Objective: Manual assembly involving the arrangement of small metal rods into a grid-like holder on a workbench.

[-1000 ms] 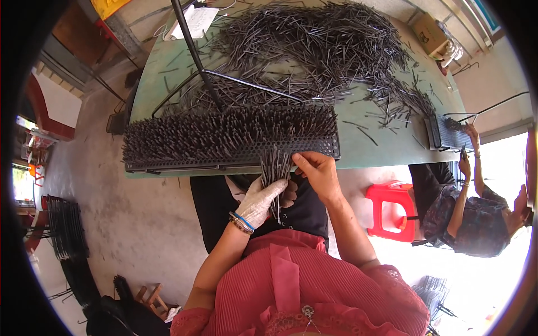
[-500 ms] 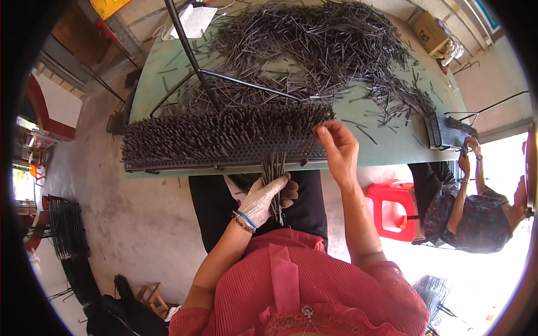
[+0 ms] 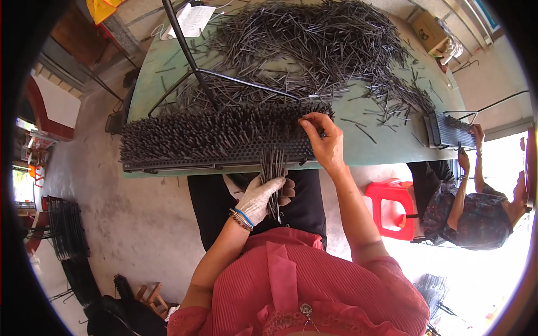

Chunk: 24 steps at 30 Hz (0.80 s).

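Observation:
My left hand (image 3: 258, 199), in a pale work glove, grips a bundle of thin dark strips (image 3: 273, 163). The bundle stands upright below the front edge of a long perforated black panel (image 3: 238, 155). Dense rows of dark strips (image 3: 207, 126) stick up from the panel like bristles, while a band of bare holes shows along its front. My bare right hand (image 3: 326, 141) is at the panel's right part, thumb and forefinger pinched together among the upright strips. Whatever lies between those fingertips is too small to make out.
A large heap of loose dark strips (image 3: 314, 42) covers the far part of the green table (image 3: 386, 148). A black metal rod frame (image 3: 188, 50) rises from the panel. At the right, a co-worker's hands (image 3: 469, 151) are at another perforated panel (image 3: 448, 133), near a red stool (image 3: 386, 204).
My right hand has shifted a little left along the panel, its fingers still pinched. My left hand keeps its bundle almost in place. The co-worker's hands have moved apart.

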Motion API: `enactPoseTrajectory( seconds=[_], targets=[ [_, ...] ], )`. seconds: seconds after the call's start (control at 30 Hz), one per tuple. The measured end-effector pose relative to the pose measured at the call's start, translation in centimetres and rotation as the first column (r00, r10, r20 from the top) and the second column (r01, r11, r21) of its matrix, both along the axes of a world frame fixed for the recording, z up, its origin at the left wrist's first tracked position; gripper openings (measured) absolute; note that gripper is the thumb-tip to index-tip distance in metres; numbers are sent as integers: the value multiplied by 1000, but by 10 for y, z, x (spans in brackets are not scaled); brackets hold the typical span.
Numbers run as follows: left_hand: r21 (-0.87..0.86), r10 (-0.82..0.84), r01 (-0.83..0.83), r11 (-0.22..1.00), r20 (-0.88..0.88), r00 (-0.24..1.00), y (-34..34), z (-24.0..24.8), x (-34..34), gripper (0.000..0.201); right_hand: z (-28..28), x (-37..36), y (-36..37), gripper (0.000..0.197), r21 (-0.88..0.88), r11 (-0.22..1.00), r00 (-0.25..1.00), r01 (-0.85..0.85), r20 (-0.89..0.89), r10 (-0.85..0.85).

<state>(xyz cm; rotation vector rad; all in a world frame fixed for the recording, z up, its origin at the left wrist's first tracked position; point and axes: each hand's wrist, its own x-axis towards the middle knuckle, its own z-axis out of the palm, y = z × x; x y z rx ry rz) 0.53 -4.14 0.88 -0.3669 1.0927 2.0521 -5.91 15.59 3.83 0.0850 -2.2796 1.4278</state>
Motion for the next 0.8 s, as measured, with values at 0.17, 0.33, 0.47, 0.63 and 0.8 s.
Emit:
enactPoseTrajectory(
  seconds=[0.17, 0.33, 0.47, 0.63, 0.8],
  targets=[
    [10, -3, 3, 1000, -3, 1000, -1, 0, -1, 27, 0, -4, -5, 14, 90, 996, 998, -30, -58, 35],
    [11, -13, 13, 1000, 6, 1000, -2, -1, -2, 26, -1, -3, -4, 16, 62, 997, 997, 47, -60, -43],
    [11, -8, 8, 1000, 10, 1000, -2, 0, -2, 25, -1, -2, -8, 16, 86, 996, 997, 11, -75, -4],
    [58, -10, 9, 998, 22, 1000, -3, -2, -4, 23, -7, -6, -5, 18, 224, 975, 985, -2, -165, 40],
    [59, -2, 1, 998, 20, 1000, -4, -1, -4, 22, -7, -3, -6, 22, 258, 966, 988, 4, -148, 35]
  ],
)
